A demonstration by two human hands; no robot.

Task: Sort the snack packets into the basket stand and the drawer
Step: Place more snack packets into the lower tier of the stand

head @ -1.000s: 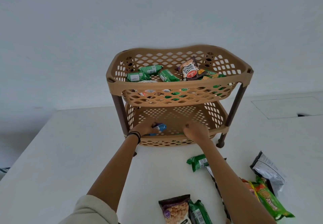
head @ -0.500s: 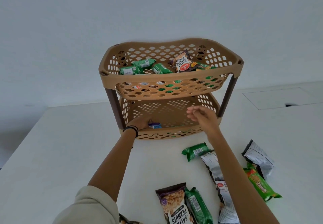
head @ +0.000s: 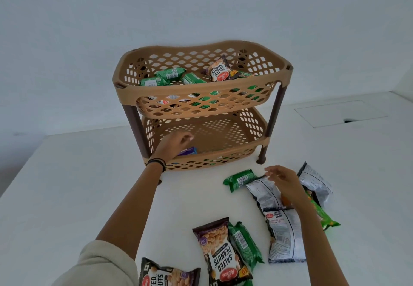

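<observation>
Silver packet (head: pixel 264 190): flat on the table (head: pixel 89 185), just beside the green packet (head: pixel 240 178); likely light, crinkly, slippery, so pinch its sealed top edge.
Right hand (head: pixel 285 181): fingers spread, empty, hovering over that edge.
Left hand (head: pixel 173 146): loosely open in the basket stand (head: pixel 201 98)'s lower tier, over a blue packet (head: pixel 190 151).
</observation>
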